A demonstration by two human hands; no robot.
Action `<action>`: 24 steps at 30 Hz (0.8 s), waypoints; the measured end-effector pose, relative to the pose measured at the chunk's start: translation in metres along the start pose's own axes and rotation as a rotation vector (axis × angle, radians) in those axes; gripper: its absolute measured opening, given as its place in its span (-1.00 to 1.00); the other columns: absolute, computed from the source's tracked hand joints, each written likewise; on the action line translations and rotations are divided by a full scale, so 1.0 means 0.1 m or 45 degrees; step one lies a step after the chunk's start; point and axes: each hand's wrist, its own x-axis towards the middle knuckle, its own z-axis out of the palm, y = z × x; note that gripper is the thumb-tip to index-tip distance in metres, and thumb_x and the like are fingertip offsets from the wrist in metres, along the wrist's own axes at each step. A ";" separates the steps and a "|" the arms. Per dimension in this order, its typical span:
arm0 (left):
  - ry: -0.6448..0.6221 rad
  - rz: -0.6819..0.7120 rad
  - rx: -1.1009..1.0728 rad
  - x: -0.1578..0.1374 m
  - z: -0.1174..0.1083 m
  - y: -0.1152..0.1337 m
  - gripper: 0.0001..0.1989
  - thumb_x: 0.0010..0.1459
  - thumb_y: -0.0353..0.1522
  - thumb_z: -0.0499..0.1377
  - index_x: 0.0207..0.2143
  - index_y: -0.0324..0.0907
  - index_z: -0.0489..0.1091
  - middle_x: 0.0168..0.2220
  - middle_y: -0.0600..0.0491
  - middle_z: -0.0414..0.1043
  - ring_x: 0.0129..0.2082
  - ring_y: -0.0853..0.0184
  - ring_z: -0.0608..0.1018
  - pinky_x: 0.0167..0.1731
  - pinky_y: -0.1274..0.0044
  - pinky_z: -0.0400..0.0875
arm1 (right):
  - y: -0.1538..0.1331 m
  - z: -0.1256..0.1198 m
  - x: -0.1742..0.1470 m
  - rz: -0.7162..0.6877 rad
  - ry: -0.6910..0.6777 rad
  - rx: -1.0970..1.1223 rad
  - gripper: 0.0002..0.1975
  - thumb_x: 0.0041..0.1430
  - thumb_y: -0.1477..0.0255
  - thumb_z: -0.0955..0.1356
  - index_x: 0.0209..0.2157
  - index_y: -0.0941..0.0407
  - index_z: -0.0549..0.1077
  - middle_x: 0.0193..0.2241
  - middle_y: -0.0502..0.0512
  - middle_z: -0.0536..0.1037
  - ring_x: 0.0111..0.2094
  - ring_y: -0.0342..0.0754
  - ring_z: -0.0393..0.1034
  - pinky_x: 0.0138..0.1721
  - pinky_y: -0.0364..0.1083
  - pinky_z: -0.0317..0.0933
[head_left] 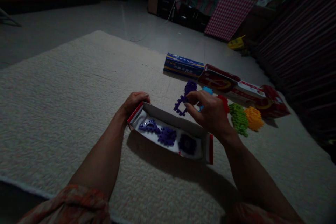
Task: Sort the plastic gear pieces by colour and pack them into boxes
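My left hand (pixel 135 103) grips the left end of an open, shallow box (pixel 170 114) with a white inside and red ends. Purple gear-shaped plastic pieces (pixel 167 135) lie in it on a white lining. Just beyond the box's far wall, my right hand (pixel 207 109) pinches a purple toothed ring piece (pixel 181 105) between thumb and fingers. Behind that ring rests a pile of purple pieces (pixel 190 86). Blue pieces (pixel 207 90) and red pieces (pixel 223 103) are partly hidden by the right hand.
Green pieces (pixel 238 119) and yellow-orange pieces (pixel 253 118) lie to the right on the cream mat (pixel 78 77). A blue carton (pixel 183 65) and red cartons (pixel 232 82) form a row behind the pieces. A striped curtain (pixel 301 35) hangs at the right.
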 end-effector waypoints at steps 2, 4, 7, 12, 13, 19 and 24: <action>-0.003 -0.006 -0.015 -0.01 0.01 0.01 -0.72 0.05 -0.17 0.25 -0.54 -0.20 0.46 -0.55 0.03 0.47 -0.57 0.36 0.47 -0.49 0.50 0.38 | -0.26 0.04 -0.02 -0.084 -0.154 0.069 -0.87 0.24 0.48 0.37 -0.17 0.14 0.51 -0.31 0.11 0.57 -0.33 -0.04 0.43 -0.25 -0.08 0.25; -0.002 -0.004 -0.022 -0.02 0.02 0.02 -0.72 0.04 -0.17 0.25 -0.54 -0.20 0.45 -0.56 0.04 0.46 -0.57 0.37 0.46 -0.50 0.51 0.37 | -0.47 0.13 -0.03 -0.126 -0.346 0.073 -0.89 0.26 0.49 0.37 -0.18 0.14 0.51 -0.30 0.12 0.57 -0.32 -0.06 0.44 -0.27 -0.10 0.24; 0.002 0.032 -0.003 -0.03 0.04 0.03 -0.71 0.07 -0.18 0.22 -0.55 -0.20 0.44 -0.55 0.04 0.46 -0.57 0.40 0.45 -0.49 0.53 0.35 | -0.68 0.29 -0.01 -0.124 -0.599 -0.044 -0.89 0.29 0.49 0.35 -0.17 0.15 0.51 -0.28 0.13 0.59 -0.33 -0.07 0.45 -0.31 -0.12 0.23; 0.013 0.038 0.035 -0.02 0.04 0.03 -0.72 0.08 -0.18 0.20 -0.54 -0.19 0.44 -0.55 0.04 0.46 -0.56 0.39 0.45 -0.49 0.53 0.34 | -0.80 0.50 0.06 -0.112 -0.762 -0.185 -0.84 0.30 0.52 0.30 -0.17 0.15 0.52 -0.24 0.18 0.63 -0.38 -0.06 0.46 -0.39 -0.10 0.19; 0.010 0.040 0.034 -0.02 0.04 0.02 -0.71 0.08 -0.17 0.21 -0.54 -0.19 0.44 -0.55 0.03 0.46 -0.56 0.39 0.45 -0.49 0.52 0.35 | -0.80 0.52 0.07 -0.112 -0.764 -0.194 -0.83 0.30 0.52 0.29 -0.17 0.15 0.52 -0.23 0.18 0.63 -0.37 -0.05 0.46 -0.39 -0.10 0.19; -0.005 0.032 0.015 0.00 0.02 0.00 -0.71 0.09 -0.17 0.21 -0.53 -0.19 0.45 -0.53 0.02 0.47 -0.55 0.38 0.45 -0.48 0.51 0.35 | -0.65 0.31 -0.01 -0.030 -0.771 -0.265 -0.86 0.32 0.51 0.31 -0.20 0.14 0.53 -0.27 0.18 0.62 -0.35 -0.03 0.48 -0.37 -0.09 0.17; -0.004 0.046 0.058 0.00 0.02 0.02 -0.72 0.07 -0.18 0.22 -0.55 -0.19 0.44 -0.55 0.02 0.46 -0.55 0.37 0.45 -0.48 0.50 0.34 | -0.44 -0.01 -0.28 0.100 -0.809 -0.330 -0.90 0.33 0.48 0.34 -0.21 0.12 0.53 -0.28 0.13 0.62 -0.34 -0.04 0.48 -0.38 -0.10 0.13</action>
